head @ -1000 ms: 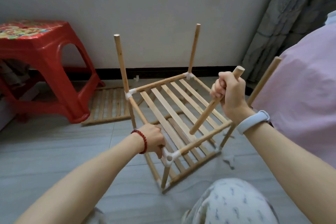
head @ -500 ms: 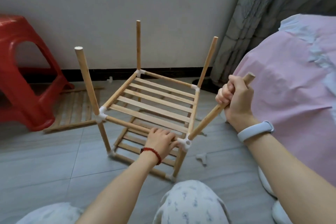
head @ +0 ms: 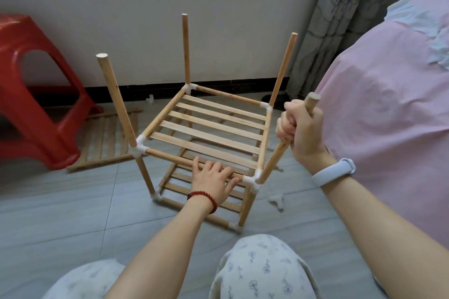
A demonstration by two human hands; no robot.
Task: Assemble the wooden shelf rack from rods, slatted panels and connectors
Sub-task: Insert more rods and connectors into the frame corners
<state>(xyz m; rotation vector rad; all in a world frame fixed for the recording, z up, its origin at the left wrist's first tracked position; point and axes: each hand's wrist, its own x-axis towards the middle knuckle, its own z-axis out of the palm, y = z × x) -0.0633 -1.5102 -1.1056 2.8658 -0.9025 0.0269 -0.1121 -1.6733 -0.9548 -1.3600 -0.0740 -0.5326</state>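
Observation:
The two-tier wooden rack (head: 209, 136) stands on the floor in front of my knees, its slatted panels joined by white corner connectors. Three rods stand up from its upper corners. My right hand (head: 301, 128) grips a fourth rod (head: 274, 165) that leans out to the right, its lower end in the near right connector (head: 251, 181). My left hand (head: 213, 179) presses with spread fingers on the near rail of the upper panel, just left of that connector.
A spare slatted panel (head: 107, 138) lies flat on the floor beside a red plastic stool (head: 36, 94) at the left. Loose white connectors lie at the right (head: 277, 200) and by the wall (head: 149, 99). A pink-covered bed (head: 388, 104) fills the right.
The rack has turned so the open corner faces me. The rod in my right hand has gone from above the slats into the near right connector. My left hand has shifted along the near rail.

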